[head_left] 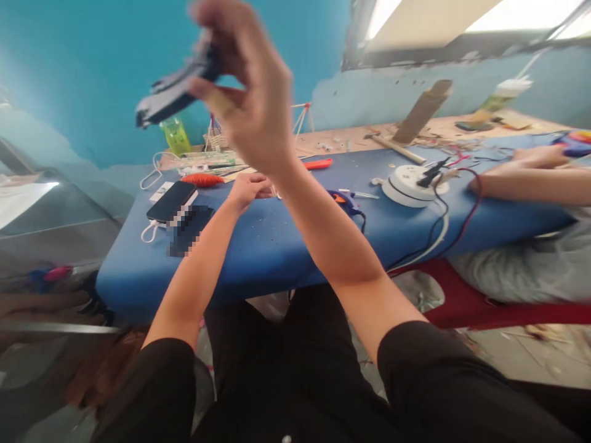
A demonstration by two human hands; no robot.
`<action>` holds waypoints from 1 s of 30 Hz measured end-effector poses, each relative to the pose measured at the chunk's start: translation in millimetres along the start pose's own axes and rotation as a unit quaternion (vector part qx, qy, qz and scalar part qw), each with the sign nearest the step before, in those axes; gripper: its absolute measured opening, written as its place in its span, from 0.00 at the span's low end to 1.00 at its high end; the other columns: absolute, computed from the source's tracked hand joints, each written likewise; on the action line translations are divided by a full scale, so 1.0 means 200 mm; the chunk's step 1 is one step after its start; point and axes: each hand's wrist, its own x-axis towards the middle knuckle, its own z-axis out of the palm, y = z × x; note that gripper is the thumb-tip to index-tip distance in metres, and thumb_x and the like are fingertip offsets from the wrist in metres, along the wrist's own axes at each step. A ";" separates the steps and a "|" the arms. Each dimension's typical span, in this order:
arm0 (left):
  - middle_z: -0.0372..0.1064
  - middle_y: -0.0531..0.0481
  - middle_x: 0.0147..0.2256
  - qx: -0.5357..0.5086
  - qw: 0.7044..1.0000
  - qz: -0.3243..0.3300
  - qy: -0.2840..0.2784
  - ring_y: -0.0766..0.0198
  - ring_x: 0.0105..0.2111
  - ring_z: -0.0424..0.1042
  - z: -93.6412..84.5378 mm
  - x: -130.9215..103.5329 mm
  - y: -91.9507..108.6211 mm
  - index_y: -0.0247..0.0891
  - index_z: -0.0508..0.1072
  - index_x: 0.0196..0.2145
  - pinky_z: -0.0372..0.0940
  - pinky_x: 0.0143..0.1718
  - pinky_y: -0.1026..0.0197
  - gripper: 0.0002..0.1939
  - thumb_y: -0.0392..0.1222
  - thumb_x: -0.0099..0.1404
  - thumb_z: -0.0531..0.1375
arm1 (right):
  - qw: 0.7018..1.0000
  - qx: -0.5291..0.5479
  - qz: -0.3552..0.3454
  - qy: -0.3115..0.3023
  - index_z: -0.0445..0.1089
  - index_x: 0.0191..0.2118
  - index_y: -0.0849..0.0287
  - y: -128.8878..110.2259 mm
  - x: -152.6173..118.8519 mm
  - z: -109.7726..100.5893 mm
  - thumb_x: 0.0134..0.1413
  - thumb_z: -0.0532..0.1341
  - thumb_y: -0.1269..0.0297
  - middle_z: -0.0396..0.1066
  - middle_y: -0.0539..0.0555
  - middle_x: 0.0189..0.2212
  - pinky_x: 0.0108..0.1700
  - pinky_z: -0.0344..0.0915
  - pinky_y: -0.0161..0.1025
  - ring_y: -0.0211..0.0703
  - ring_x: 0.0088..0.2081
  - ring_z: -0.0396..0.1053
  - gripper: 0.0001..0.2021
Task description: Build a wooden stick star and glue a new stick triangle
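Observation:
My right hand (258, 98) is raised high in front of the blue wall, well above the table. Its fingers close around a dark grey, elongated tool (168, 95), blurred by motion, so its exact kind does not show. Lower down, my left hand (249, 189) rests over the blue tabletop (272, 237) with its fingers pinched together. Something small and pale seems to be at the fingertips, partly hidden by my right forearm. A blue and orange glue gun (342, 200) lies to the right of my right forearm.
Left on the table are a phone (173, 202), an orange-red object (202, 179) and wooden sticks. A red-orange cutter (318, 164), a hammer (399, 149) and a white power socket (410, 186) with cables lie rightward. A co-worker's arm (521, 183) reaches in at right.

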 end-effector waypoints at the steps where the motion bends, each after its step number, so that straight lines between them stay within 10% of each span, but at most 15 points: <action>1: 0.85 0.42 0.41 -0.010 1.000 0.003 -0.004 0.53 0.45 0.85 0.00 -0.01 0.02 0.33 0.85 0.41 0.80 0.57 0.49 0.15 0.43 0.61 0.78 | 0.995 -0.026 0.096 0.031 0.60 0.64 0.55 -0.02 -0.07 -0.15 0.67 0.59 0.55 0.69 0.57 0.60 0.64 0.74 0.36 0.40 0.61 0.73 0.24; 6: 0.77 0.31 0.63 -0.038 0.996 0.014 -0.080 0.53 0.40 0.86 0.11 -0.10 0.08 0.31 0.86 0.36 0.83 0.48 0.47 0.23 0.48 0.48 0.84 | 0.919 -0.227 0.196 0.254 0.65 0.57 0.51 -0.17 -0.51 -0.74 0.66 0.62 0.35 0.69 0.60 0.54 0.67 0.76 0.56 0.54 0.60 0.77 0.28; 11: 0.78 0.33 0.61 -0.062 0.988 0.000 -0.141 0.49 0.39 0.87 0.24 -0.17 0.07 0.32 0.86 0.34 0.83 0.45 0.48 0.28 0.54 0.44 0.85 | 0.884 -0.211 0.271 0.316 0.61 0.48 0.52 -0.32 -0.91 -0.80 0.59 0.72 0.43 0.69 0.54 0.44 0.59 0.80 0.55 0.51 0.49 0.82 0.25; 15: 0.83 0.42 0.34 -0.087 0.988 -0.023 -0.127 0.45 0.40 0.88 0.26 -0.15 0.02 0.32 0.85 0.36 0.83 0.45 0.49 0.30 0.55 0.43 0.86 | 0.883 -0.200 0.329 0.270 0.59 0.46 0.52 -0.43 -1.08 -0.73 0.60 0.71 0.46 0.69 0.53 0.44 0.54 0.81 0.51 0.51 0.49 0.83 0.24; 25: 0.83 0.45 0.33 -0.110 0.991 -0.014 -0.076 0.46 0.45 0.88 0.25 -0.13 0.01 0.33 0.83 0.39 0.82 0.50 0.50 0.22 0.48 0.54 0.82 | 0.868 -0.223 0.441 0.042 0.74 0.61 0.61 -0.49 -1.08 -0.77 0.51 0.70 0.56 0.64 0.62 0.54 0.57 0.82 0.54 0.53 0.53 0.76 0.31; 30: 0.83 0.45 0.32 -0.095 0.992 -0.008 -0.082 0.45 0.44 0.88 0.27 -0.15 0.03 0.32 0.84 0.38 0.83 0.50 0.48 0.24 0.49 0.50 0.84 | 0.757 -0.451 0.459 -0.112 0.69 0.64 0.66 -0.51 -0.99 -0.72 0.49 0.65 0.63 0.69 0.70 0.59 0.65 0.69 0.66 0.64 0.57 0.71 0.35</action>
